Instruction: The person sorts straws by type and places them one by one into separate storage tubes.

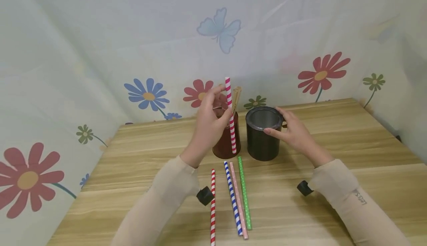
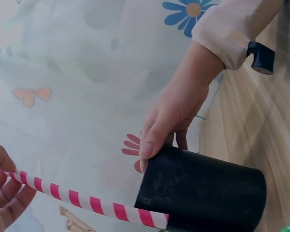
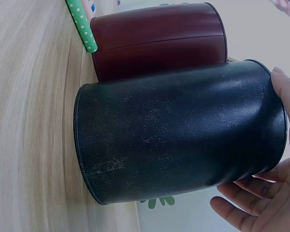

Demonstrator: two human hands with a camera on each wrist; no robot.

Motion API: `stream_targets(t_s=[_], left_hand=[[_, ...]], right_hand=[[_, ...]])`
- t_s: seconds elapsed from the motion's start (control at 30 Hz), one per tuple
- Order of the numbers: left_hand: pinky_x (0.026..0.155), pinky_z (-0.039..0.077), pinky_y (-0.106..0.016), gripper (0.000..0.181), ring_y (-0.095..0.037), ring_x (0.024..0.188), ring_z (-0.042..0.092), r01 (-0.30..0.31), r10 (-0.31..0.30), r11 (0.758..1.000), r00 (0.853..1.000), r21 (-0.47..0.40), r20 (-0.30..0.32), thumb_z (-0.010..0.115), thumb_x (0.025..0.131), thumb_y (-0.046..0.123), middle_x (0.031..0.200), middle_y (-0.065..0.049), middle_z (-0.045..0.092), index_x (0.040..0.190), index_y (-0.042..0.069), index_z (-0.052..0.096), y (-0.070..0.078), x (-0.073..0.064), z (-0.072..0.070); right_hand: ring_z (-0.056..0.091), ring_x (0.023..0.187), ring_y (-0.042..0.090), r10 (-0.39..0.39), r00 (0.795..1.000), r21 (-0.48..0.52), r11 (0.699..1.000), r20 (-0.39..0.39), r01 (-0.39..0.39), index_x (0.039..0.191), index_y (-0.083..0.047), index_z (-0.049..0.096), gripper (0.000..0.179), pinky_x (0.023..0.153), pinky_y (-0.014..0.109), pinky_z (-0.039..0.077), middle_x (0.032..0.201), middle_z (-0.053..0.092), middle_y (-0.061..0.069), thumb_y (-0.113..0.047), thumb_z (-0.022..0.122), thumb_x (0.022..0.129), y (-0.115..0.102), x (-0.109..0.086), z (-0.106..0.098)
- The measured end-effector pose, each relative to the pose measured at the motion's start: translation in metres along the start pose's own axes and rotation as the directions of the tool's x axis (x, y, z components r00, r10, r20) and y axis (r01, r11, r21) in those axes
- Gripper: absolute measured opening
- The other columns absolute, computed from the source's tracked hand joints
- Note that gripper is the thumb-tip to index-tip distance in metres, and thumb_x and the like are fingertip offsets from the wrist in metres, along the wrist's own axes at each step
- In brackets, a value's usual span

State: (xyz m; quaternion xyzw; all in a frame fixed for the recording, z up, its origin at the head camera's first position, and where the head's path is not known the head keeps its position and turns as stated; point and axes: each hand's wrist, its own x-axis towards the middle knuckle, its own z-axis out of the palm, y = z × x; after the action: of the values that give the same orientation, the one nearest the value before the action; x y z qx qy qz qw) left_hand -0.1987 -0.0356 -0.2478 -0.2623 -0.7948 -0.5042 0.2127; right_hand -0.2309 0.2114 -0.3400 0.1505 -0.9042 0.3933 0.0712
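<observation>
My left hand (image 1: 208,123) pinches a pink-and-white striped paper straw (image 1: 232,136) near its upper part. The straw stands nearly upright, overlapping the front of a dark red cylindrical holder (image 1: 222,144) in the head view. Out of that holder's top rises a tan straw-like stick (image 1: 237,97). My right hand (image 1: 297,133) grips the rim of a black cylindrical holder (image 1: 262,146), thumb at the near side and fingers around the far right. In the right wrist view the black holder (image 3: 174,135) lies across the frame, with the dark red holder (image 3: 159,43) beside it.
Several paper straws lie on the wooden table (image 1: 150,149) nearer me: red-striped (image 1: 213,216), blue-striped (image 1: 233,198), pink dotted (image 1: 238,201) and green dotted (image 1: 245,194). A pale curtain (image 1: 166,35) printed with flowers hangs behind the table.
</observation>
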Motion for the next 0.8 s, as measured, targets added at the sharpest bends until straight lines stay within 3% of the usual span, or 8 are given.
stream_targets(t_s=[0.23, 0.47, 0.6, 0.8], left_hand=[[0.083, 0.057, -0.035, 0.047, -0.027, 0.096, 0.059, -0.121, 0.124, 0.992, 0.984, 0.026, -0.124, 0.061, 0.089, 0.000, 0.108, -0.019, 0.054, 0.133, -0.001, 0.045, 0.006, 0.025, 0.018], [0.083, 0.057, -0.028, 0.045, -0.027, 0.095, 0.059, -0.202, 0.200, 0.979, 0.963, 0.008, -0.178, 0.061, 0.089, 0.001, 0.106, -0.019, 0.054, 0.131, -0.002, 0.046, 0.000, 0.039, 0.043], [0.082, 0.057, -0.028, 0.044, -0.026, 0.093, 0.060, -0.203, 0.203, 0.979, 0.960, 0.019, -0.191, 0.061, 0.089, 0.001, 0.105, -0.019, 0.055, 0.130, -0.002, 0.047, -0.007, 0.041, 0.056], [0.083, 0.057, -0.027, 0.045, -0.025, 0.095, 0.060, -0.141, 0.143, 0.990, 0.983, 0.026, -0.116, 0.060, 0.090, 0.003, 0.109, -0.018, 0.053, 0.133, 0.000, 0.045, -0.019, 0.035, 0.071]], right_hand=[[0.046, 0.124, 0.041, -0.003, 1.000, 0.010, 1.000, -0.004, 0.003, 0.149, 0.000, 0.026, 0.088, 0.099, 0.056, 0.045, 0.147, 0.036, 0.025, -0.043, 0.069, 0.085, 0.003, 0.002, 0.003], [0.045, 0.126, 0.040, 0.011, 1.000, 0.018, 1.000, 0.000, -0.011, 0.150, -0.002, 0.026, 0.088, 0.100, 0.056, 0.044, 0.148, 0.036, 0.025, -0.045, 0.068, 0.086, 0.004, 0.001, 0.004], [0.044, 0.128, 0.040, 0.018, 1.000, 0.026, 1.000, 0.008, -0.018, 0.151, -0.003, 0.025, 0.088, 0.102, 0.055, 0.044, 0.149, 0.035, 0.025, -0.045, 0.067, 0.086, 0.003, 0.001, 0.003], [0.044, 0.128, 0.039, 0.028, 1.000, 0.025, 0.999, 0.000, -0.028, 0.151, -0.004, 0.025, 0.088, 0.102, 0.055, 0.043, 0.150, 0.034, 0.024, -0.045, 0.067, 0.086, 0.006, 0.001, 0.001]])
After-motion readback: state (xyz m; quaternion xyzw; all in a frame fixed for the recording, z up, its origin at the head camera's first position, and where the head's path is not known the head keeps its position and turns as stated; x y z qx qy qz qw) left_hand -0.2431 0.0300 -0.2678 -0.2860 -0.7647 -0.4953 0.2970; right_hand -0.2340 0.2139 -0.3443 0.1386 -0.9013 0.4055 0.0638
